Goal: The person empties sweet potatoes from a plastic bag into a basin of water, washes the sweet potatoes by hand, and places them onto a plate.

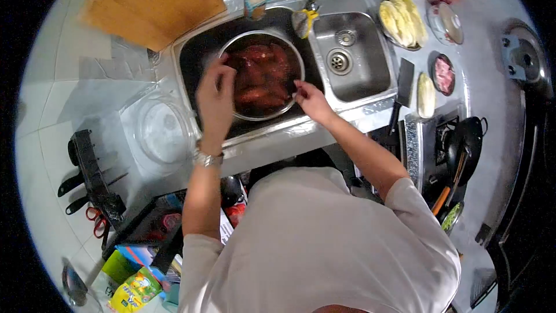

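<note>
A round metal basin (pixel 303 65) stands in the large left sink and holds reddish-brown pieces of food (pixel 258 75) in dark liquid. At the basin's left rim is my left hand (pixel 217 84), blurred, so what its fingers do is hard to make out. My right hand (pixel 310 99) is at the lower right rim, its thumb and fingers pinched together at the edge. Whether the pinch is on the rim or on something small cannot be made out. A metal watch (pixel 207 159) is on my left wrist.
Around the sink are a wooden board (pixel 152 3), a clear round bowl (pixel 162 130), a knife rack (pixel 92 177), a small right sink (pixel 353 55), a cleaver (pixel 405 83), cabbage leaves (pixel 401 21), a plate of meat (pixel 443 75) and a black wok (pixel 468 148).
</note>
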{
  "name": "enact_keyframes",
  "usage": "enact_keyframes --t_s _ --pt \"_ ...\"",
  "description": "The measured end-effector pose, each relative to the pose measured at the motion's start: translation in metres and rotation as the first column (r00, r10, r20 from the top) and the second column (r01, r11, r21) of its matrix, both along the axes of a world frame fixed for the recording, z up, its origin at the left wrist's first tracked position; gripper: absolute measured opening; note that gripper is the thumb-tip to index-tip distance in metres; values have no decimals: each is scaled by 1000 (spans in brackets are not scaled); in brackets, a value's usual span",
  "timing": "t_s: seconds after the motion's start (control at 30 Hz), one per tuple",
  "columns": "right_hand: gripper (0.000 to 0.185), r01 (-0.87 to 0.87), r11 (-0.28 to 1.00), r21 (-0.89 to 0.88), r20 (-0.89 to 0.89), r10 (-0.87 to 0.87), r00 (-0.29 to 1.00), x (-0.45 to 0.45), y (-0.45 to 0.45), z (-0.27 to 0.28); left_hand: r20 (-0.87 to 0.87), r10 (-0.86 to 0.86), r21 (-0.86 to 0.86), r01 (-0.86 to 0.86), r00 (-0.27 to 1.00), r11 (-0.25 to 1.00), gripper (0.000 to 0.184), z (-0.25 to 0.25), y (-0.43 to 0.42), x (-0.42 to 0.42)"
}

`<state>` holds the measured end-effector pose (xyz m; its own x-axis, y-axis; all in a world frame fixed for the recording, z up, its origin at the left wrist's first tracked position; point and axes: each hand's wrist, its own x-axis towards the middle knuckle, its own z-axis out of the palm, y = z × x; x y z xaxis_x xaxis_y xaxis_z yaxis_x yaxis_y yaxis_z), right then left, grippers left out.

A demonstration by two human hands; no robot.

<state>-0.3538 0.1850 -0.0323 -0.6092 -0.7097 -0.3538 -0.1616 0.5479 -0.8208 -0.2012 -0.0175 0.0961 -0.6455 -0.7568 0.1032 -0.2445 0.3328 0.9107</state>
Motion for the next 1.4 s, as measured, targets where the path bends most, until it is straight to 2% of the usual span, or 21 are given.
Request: enact_keyframes --t_s 0.07,0.13,0.23,0.33,0.4,0.47,0.57,0.63,0.67,0.77,0.83,0.93,1.0,1.03,1.07,1.1,1.13,1.17,1.2,1.23,1.4 --pt "50 -45 997 -62 -185 33 982 -5 -32 -24 236 -155 -174 199 959 964 24 -78 2 2" --pt "66 -45 992 116 -234 72 970 -7 -65 -43 453 -203 -322 371 868 871 56 -137 8 1" --pt "76 16 970 242 -329 67 942 -9 -102 -68 661 -177 -281 460 729 842 84 -155 15 -9" --pt "75 128 977 170 -372 -56 927 0 -122 -102 727 -195 -234 505 658 831 91 -176 7 -16" --pt "71 70 933 352 -454 105 885 7 -125 -103 706 -214 -212 490 675 846 90 -190 1 -18" --pt "67 -96 952 289 -646 269 714 -9 -112 -128 705 -205 -247 507 679 826 89 -199 -2 -19" --pt "61 -254 882 397 -557 452 696 -24 -113 -97 718 -259 -159 514 646 843 87 -188 -3 -21" --pt "56 -267 703 659 -473 664 579 -19 -119 -94 723 -271 -150 528 635 836 88 -191 0 -14" --pt "54 -181 763 620 -699 642 315 -9 -113 -112 723 -266 -156 526 637 836 88 -190 4 -9" --pt "56 -305 755 580 -567 643 514 -4 -114 -66 673 -328 -101 521 663 848 88 -191 21 11" --pt "59 -290 799 526 -375 525 764 -5 -114 -34 655 -330 -60 483 679 874 86 -193 28 15" --pt "61 -336 754 564 -279 557 782 -21 -131 -83 653 -318 -14 431 687 902 79 -194 34 12" --pt "54 -212 819 534 -312 424 850 -20 -135 -101 552 -188 -167 328 812 930 73 -195 35 10" --pt "51 -101 920 379 -303 226 926 -21 -136 -118 555 -177 -176 323 813 930 73 -193 32 7" --pt "50 -57 955 290 -116 95 989 -22 -129 -126 423 -182 50 178 888 983 69 -184 29 3" --pt "49 32 977 209 87 -51 995 -23 -122 -134 284 -143 296 56 948 954 66 -179 29 -1" --pt "48 147 976 161 272 -187 944 -25 -115 -142 284 -137 298 48 949 953 66 -177 29 -10" --pt "46 166 980 108 521 -198 830 -21 -100 -102 140 14 656 -104 990 748 61 -179 28 -23" --pt "44 195 979 64 734 -179 655 -14 -86 -67 67 217 908 -150 974 392 56 -179 28 -35" --pt "44 181 981 65 735 -170 657 -8 -78 -50 66 326 956 -154 943 251 42 -168 24 -51" --pt "44 216 976 22 818 -141 558 -4 -61 0 -119 404 971 21 907 239 23 -181 17 -98"
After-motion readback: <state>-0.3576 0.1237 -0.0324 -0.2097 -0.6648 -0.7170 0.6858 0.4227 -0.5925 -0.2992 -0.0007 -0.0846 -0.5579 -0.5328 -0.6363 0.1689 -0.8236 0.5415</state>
